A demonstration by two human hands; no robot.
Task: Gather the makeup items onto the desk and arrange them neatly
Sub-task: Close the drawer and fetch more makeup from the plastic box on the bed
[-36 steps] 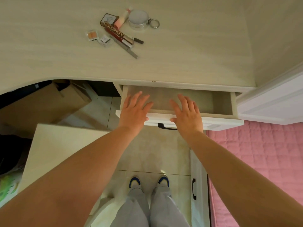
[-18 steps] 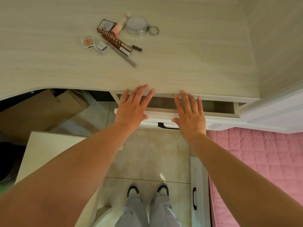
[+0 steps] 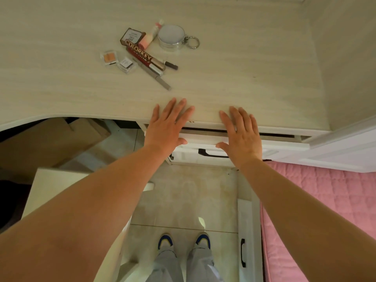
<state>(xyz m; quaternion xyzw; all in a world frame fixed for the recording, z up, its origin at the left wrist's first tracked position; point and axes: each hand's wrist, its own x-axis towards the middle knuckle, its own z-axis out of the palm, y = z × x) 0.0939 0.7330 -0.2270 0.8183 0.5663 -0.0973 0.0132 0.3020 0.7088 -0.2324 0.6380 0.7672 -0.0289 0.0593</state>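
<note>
Head view: both grips are flat and hold nothing, left hand (image 3: 166, 127) and right hand (image 3: 242, 133) pressing the nearly closed drawer (image 3: 201, 140). Beyond it, the makeup items (image 3: 146, 55) lie heaped on the bench (image 3: 244, 68); gathering looks done, neatening remains.

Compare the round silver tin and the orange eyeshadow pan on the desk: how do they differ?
The round silver tin is circular and metallic with a plain pale lid; the orange eyeshadow pan is a small square clear case showing orange powder. The tin looks clearly larger and taller, while the pan lies flat. The tin has a key ring at its right side; the pan has none. Both sit on the desk, untouched by the hands.
</note>
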